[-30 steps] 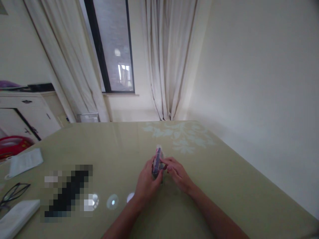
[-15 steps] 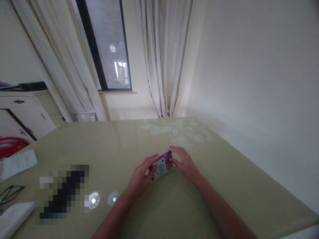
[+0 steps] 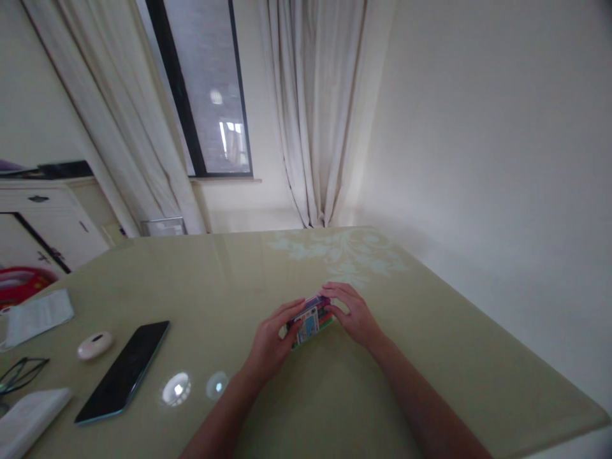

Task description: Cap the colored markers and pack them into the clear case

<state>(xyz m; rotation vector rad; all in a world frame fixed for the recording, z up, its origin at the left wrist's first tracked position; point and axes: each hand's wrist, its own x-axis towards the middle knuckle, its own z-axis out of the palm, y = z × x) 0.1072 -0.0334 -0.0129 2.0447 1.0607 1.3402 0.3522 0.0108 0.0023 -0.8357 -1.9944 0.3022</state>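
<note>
A small colourful printed box (image 3: 310, 325) stands on its long edge on the table, slightly slanted, its right end farther from me. My left hand (image 3: 273, 335) grips its left end, thumb on the near face and fingers over the top. At the right end, my right hand (image 3: 351, 313) has its fingertips on the purple top edge and its thumb against the near face near the corner. The fingers hide both ends of the box, and its printing is too small to read.
On the glossy green table (image 3: 215, 274), to the left, lie a black phone (image 3: 125, 370), a white earbud case (image 3: 95, 345), glasses (image 3: 21, 373), a white slab-like object (image 3: 33, 417) and a pale face mask (image 3: 38, 315). A wall (image 3: 488, 159) borders the table's right side.
My right fingertips have shifted slightly left along the top edge of the box. My left hand keeps its grip, and the box stays in nearly the same place.
</note>
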